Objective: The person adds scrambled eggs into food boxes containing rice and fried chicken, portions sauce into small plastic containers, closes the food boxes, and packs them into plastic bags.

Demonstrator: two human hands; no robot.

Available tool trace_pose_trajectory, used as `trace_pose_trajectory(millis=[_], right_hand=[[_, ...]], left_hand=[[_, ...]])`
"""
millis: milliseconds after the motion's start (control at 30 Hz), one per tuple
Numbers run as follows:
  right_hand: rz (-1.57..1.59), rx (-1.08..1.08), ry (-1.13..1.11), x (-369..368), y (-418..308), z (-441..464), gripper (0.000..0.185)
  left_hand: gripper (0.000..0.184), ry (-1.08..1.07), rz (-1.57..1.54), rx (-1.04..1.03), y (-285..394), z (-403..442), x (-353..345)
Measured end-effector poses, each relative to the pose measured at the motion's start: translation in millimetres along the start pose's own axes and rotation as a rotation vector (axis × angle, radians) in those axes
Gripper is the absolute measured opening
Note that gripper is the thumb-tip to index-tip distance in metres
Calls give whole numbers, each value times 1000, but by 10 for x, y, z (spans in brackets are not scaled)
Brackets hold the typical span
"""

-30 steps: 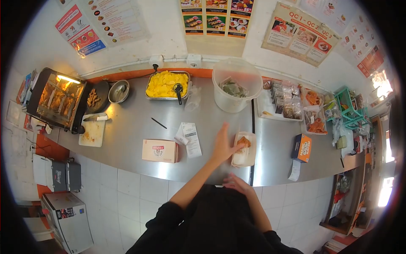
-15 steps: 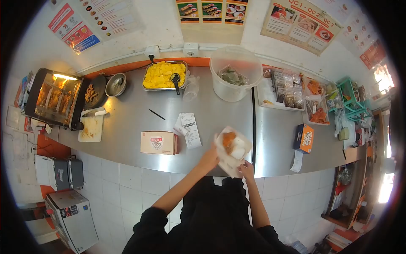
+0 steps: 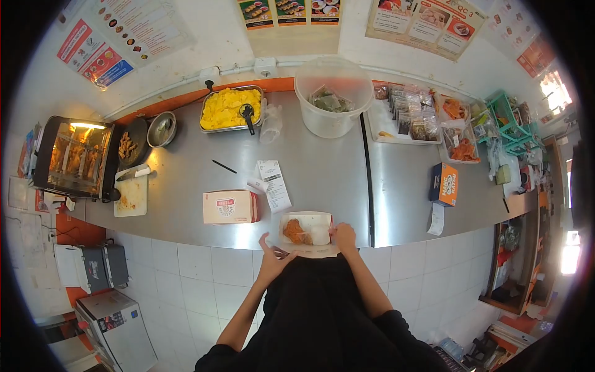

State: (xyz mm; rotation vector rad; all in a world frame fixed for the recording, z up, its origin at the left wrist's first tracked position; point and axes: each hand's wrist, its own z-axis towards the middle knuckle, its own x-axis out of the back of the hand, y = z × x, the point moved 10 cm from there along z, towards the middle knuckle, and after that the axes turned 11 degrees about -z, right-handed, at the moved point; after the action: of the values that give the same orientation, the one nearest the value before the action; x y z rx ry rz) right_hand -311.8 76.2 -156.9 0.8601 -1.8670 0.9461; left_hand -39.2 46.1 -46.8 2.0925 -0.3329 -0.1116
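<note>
An open paper box [image 3: 321, 250] lies at the counter's front edge, its long side facing me. Inside it are a brown fried piece [image 3: 295, 232] on the left and white rice [image 3: 319, 234] on the right. My left hand [image 3: 273, 257] is at the box's lower left corner, thumb and fingers apart. My right hand [image 3: 344, 237] has its fingers closed on the box's right side. Left of the box stands a closed printed carton [image 3: 230, 207], with paper receipts [image 3: 274, 186] beside it.
Along the back are a tray of yellow food [image 3: 230, 110], a white bucket [image 3: 328, 121] and packets [image 3: 412, 115]. An orange box [image 3: 445, 185] stands at right. A knife [image 3: 133, 173] lies on a cutting board [image 3: 131, 201] near the lit warmer [image 3: 74, 158].
The open box has moved left and toward me and turned sideways. My left hand has shifted to its left corner with fingers spread; my right hand has gone to its right side.
</note>
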Motion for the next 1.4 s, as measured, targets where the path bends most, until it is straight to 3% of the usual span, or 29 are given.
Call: trace_pose_trajectory(millis=[100, 200, 300, 367, 467, 500, 567, 667, 700, 833, 900, 1000, 1100, 1200, 1400], right_hand=[[88, 40, -36, 380, 95, -61, 15], [241, 334, -26, 884, -51, -412, 5], [205, 638, -120, 1051, -250, -709, 18], [164, 665, -183, 903, -235, -738, 31], [95, 170, -52, 415, 149, -311, 41], [205, 111, 44, 402, 138, -260, 38], [427, -14, 238, 361, 124, -233, 36], [423, 1, 412, 266, -79, -267, 34], [276, 111, 328, 153, -241, -261, 38], [130, 2, 117, -111, -256, -155, 40], [124, -97, -3, -55, -269, -153, 40], [206, 12, -50, 44, -280, -198, 36], [528, 50, -123, 110, -222, -300, 41], [809, 78, -61, 242, -249, -361, 54], [880, 65, 25, 410, -376, -479, 59]], left_hand=[[72, 152, 553, -553, 616, -204, 66], [51, 51, 545, -504, 389, -75, 118], [45, 99, 508, -616, 334, 47, 137], [48, 151, 461, -565, 254, 181, 181], [52, 378, 536, -575, 420, 256, 151], [53, 480, 589, -589, 463, 223, 154], [54, 374, 519, -525, 2, 498, 67], [45, 293, 480, -462, -255, 596, -91], [42, 270, 452, -403, -395, 636, -96], [35, 115, 516, -41, -654, 751, -112], [35, 177, 545, -177, -628, 754, -78], [39, 194, 477, -253, -711, 753, -63], [45, 152, 325, -294, -663, 707, -84], [50, 98, 213, -332, -498, 610, -91], [55, 51, 49, -423, -150, 480, -79]])
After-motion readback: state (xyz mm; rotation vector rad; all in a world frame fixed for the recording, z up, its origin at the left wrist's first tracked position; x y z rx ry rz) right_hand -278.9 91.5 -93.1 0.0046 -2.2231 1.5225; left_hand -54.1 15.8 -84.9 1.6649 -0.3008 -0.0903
